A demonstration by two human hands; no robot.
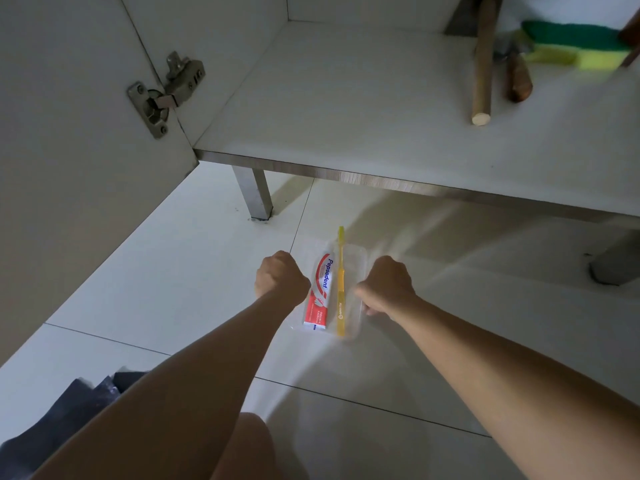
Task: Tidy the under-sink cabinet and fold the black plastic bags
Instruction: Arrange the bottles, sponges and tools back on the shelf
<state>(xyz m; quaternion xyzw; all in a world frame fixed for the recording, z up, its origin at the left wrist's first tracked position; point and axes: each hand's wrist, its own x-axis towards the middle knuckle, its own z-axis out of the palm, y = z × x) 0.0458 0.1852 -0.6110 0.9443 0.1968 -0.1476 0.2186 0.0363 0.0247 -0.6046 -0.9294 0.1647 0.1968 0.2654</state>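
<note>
A clear plastic tray holds a red-and-white toothpaste tube and a yellow toothbrush. It is low over the white tiled floor, just in front of the open under-sink cabinet. My left hand is curled at the tray's left edge and my right hand at its right edge, each gripping a side. The fingertips are hidden beneath the hands. Whether the tray touches the floor cannot be told.
The cabinet door stands open at the left with its metal hinge. At the cabinet's back right lie a wooden stick, a brown-handled tool and a green-and-yellow sponge. Metal legs support the cabinet. Dark crumpled material lies at lower left.
</note>
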